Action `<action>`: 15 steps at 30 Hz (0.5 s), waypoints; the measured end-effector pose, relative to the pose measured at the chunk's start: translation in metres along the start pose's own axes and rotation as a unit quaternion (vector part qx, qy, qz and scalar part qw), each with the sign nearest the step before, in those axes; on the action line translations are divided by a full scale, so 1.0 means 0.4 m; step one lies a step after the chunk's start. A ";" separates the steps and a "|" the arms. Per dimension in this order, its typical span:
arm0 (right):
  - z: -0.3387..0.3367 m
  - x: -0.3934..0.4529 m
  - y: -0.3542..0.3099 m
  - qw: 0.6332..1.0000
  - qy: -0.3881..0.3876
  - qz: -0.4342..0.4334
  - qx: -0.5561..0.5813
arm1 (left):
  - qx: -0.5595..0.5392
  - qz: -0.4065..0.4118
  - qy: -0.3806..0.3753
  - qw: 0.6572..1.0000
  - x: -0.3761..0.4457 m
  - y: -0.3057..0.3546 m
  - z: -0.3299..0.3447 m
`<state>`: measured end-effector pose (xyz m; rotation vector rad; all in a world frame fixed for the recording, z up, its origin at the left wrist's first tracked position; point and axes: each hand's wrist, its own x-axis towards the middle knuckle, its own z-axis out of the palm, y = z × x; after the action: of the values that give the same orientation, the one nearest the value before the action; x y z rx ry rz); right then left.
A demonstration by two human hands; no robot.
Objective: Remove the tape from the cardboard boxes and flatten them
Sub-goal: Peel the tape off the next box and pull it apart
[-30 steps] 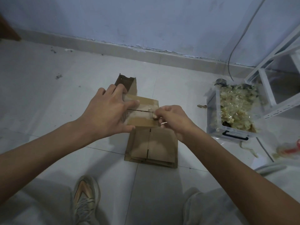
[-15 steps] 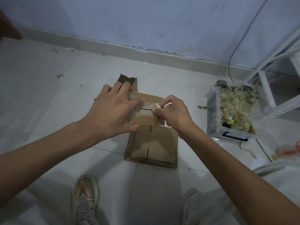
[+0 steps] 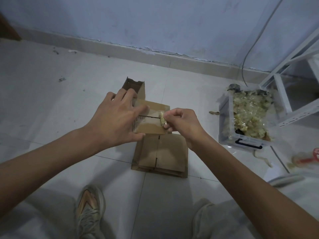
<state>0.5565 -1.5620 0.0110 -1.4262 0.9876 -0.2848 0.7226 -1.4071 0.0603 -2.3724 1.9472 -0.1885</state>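
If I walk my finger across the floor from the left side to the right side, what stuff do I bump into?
Left hand → cardboard box → wad of peeled tape → right hand → clear bin full of old tape → white metal rack.

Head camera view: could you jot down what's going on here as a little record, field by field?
Left hand: pressed flat on the box, steadying it
Right hand: fingers pinch a bunched strip of tape at the box's seam
Tape state: partly peeled, still attached
Flattened boxes: stacked on the floor under the box
Open box: lying behind
Bin: right side, full of crumpled tape
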 end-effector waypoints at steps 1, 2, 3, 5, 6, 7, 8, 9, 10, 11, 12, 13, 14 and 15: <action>-0.003 0.000 0.000 1.000 -0.003 0.007 0.011 | -0.001 -0.002 -0.002 1.000 0.000 -0.002 0.002; -0.006 0.000 0.001 1.000 -0.011 0.014 0.024 | 0.003 -0.006 -0.005 1.000 0.001 -0.004 0.005; -0.009 0.001 0.002 0.999 -0.024 0.022 0.041 | 0.012 -0.009 -0.008 1.000 0.001 -0.008 0.009; -0.009 0.002 0.003 0.994 -0.061 0.040 0.083 | 0.018 -0.011 -0.012 1.000 0.003 -0.014 0.022; -0.006 0.001 0.004 0.990 -0.081 0.050 0.102 | 0.011 -0.012 -0.015 1.000 0.003 -0.015 0.030; 0.001 -0.001 0.004 0.986 -0.100 0.059 0.118 | 0.000 -0.013 -0.023 1.000 0.005 -0.014 0.038; 0.008 -0.005 0.005 0.982 -0.115 0.067 0.132 | -0.013 -0.015 -0.038 0.999 0.007 -0.012 0.046; 0.014 -0.010 0.006 0.978 -0.126 0.075 0.145 | -0.028 -0.018 -0.056 0.998 0.009 -0.010 0.054; 0.018 -0.013 0.007 0.976 -0.131 0.080 0.155 | -0.042 -0.018 -0.072 0.996 0.010 -0.006 0.062; 0.019 -0.015 0.008 0.974 -0.134 0.083 0.161 | -0.048 -0.012 -0.080 0.996 0.010 -0.002 0.070; 0.019 -0.016 0.009 0.973 -0.138 0.085 0.166 | -0.044 0.003 -0.076 0.996 0.009 0.003 0.079; 0.018 -0.017 0.012 0.971 -0.142 0.087 0.171 | -0.036 0.019 -0.066 0.997 0.005 0.009 0.086; 0.017 -0.018 0.015 0.969 -0.145 0.092 0.177 | -0.034 0.030 -0.055 0.997 0.000 0.015 0.091; 0.015 -0.019 0.016 0.967 -0.145 0.099 0.185 | -0.039 0.035 -0.046 0.998 -0.004 0.020 0.098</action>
<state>0.5537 -1.5512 0.0071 -0.9874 0.7792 -0.1006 0.7200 -1.4080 0.0205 -2.3092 2.0260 0.0001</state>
